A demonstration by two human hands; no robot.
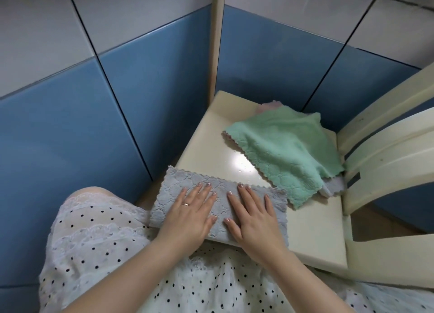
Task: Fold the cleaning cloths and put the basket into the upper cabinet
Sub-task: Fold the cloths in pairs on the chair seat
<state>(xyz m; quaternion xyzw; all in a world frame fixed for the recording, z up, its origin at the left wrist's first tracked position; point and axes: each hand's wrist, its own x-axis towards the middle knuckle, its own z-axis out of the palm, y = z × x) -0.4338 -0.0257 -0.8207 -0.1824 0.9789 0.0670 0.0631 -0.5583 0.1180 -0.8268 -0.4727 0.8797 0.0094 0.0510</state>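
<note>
Head view, left hand (189, 215) and right hand (252, 215) flat, fingers spread, pressing grey cloth (173, 190).

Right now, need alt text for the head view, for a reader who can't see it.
Both hands, left and right, press flat on a folded grey cloth at the near edge of a cream chair seat. Further back on the seat lies an unfolded green cloth over pink and grey ones, with blue wall tiles behind.
</note>
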